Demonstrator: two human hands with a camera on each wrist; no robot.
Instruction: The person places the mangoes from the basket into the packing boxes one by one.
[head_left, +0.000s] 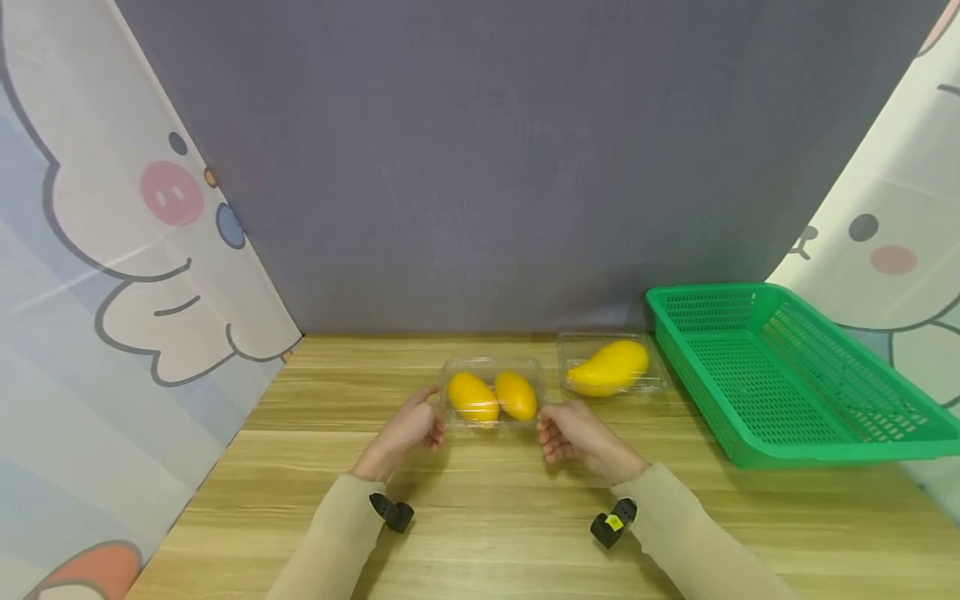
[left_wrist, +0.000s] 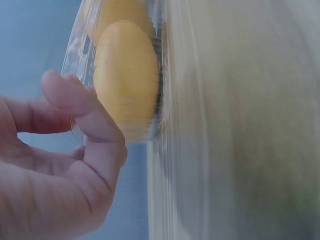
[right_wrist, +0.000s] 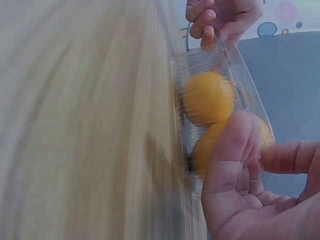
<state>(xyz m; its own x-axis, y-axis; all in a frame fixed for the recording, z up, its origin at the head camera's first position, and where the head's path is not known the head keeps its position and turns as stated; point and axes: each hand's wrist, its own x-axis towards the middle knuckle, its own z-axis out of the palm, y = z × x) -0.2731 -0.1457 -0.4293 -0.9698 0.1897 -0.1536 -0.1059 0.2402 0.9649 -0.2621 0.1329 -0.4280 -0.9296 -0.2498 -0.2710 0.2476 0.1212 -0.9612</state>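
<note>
A clear plastic box stands on the wooden table between both hands, with two yellow mangoes visible through it. At its left end, my left hand pinches the rim between thumb and curled fingers. My right hand grips the opposite end the same way, its fingertips at the near right corner. Up close in the left wrist view, one mango lies behind the ridged clear wall. From the right wrist, the box shows with its lid edge up, and fingers cover part of the nearer mango.
Behind and right of the right hand sits a second clear box holding one larger mango. A green slotted basket stands at the table's right side. A grey panel rises along the table's back edge.
</note>
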